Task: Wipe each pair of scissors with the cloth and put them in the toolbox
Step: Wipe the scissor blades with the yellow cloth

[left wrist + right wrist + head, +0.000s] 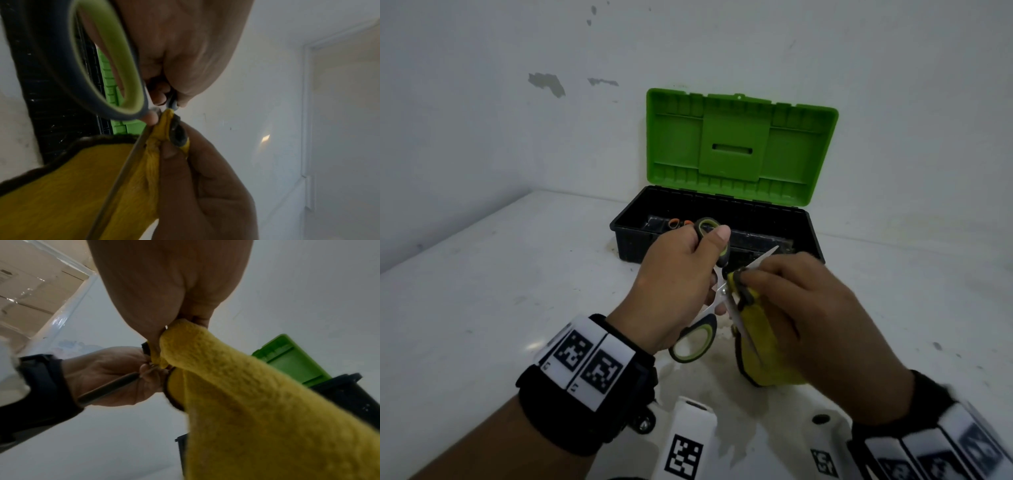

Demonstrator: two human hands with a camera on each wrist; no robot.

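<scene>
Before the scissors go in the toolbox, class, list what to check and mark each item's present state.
1. Toolbox lid open: ok.
2. Left hand grips the scissors: ok.
3. Right hand pinches the cloth on a blade: ok.
4. Blades closed for stowing: not ok, spread apart.
5. Both blades wiped clean: cannot tell.
6. Room in the box: ok; orange handles lie at its left.

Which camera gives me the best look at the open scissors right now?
Head view: the scissors show both handle loops and both spread blades. The left wrist view catches one loop and one blade edge; the right wrist view only a dark sliver beside the yellow cloth.
</scene>
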